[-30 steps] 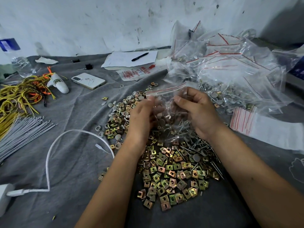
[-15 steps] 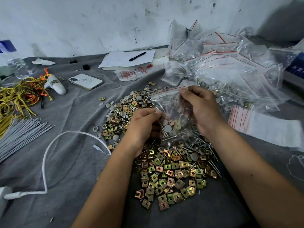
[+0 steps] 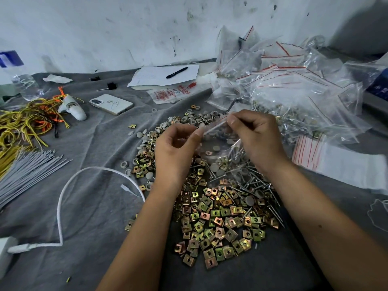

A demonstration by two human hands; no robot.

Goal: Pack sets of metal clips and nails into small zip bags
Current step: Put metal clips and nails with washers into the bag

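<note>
Both hands hold one small clear zip bag (image 3: 220,143) by its red-lined top edge, above a heap of parts. My left hand (image 3: 176,150) pinches the left end of the strip; my right hand (image 3: 256,139) pinches the right end. Clips, nails and grey caps show through the bag. Below it lies a pile of gold-coloured square metal clips (image 3: 218,223), with long nails (image 3: 258,185) along its right side and grey round caps (image 3: 147,135) at its upper left.
Filled zip bags (image 3: 294,89) are heaped at the back right, with a stack of flat bags (image 3: 336,164) beside them. A phone (image 3: 111,103), paper with a pen (image 3: 176,72), yellow wires (image 3: 23,124), grey ties (image 3: 27,173) and a white cable (image 3: 63,198) lie left.
My left hand rose from the bag's lower part to its top edge. Both hands now pinch the zip strip, and the bag sits a little higher.
</note>
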